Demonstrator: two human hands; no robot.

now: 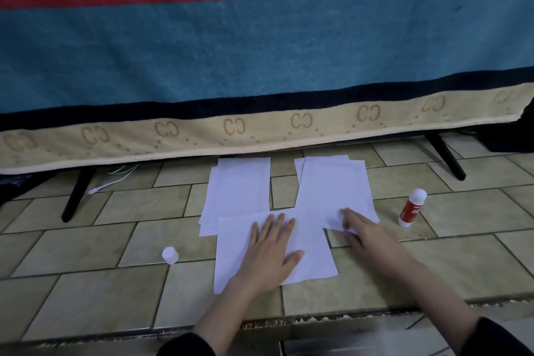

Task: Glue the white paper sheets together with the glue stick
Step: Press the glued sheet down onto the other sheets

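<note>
Three groups of white paper lie on the tiled floor. A near sheet (234,248) lies in front of me, and my left hand (270,251) presses flat on it with fingers spread. A left stack (237,188) and a right stack (332,185) lie behind it. My right hand (359,228) rests on the near corner of the right stack, fingertips on the paper. A red glue stick (411,207) with a white top stands upright to the right of the sheets. Its white cap (170,254) stands apart on the floor at the left.
A blue towel with red stripes and a beige patterned border (260,127) hangs over a stand behind the papers. The stand's black legs (76,193) (446,157) reach the floor at both sides. A white cable (115,179) lies at the back left. A tile step edge runs near me.
</note>
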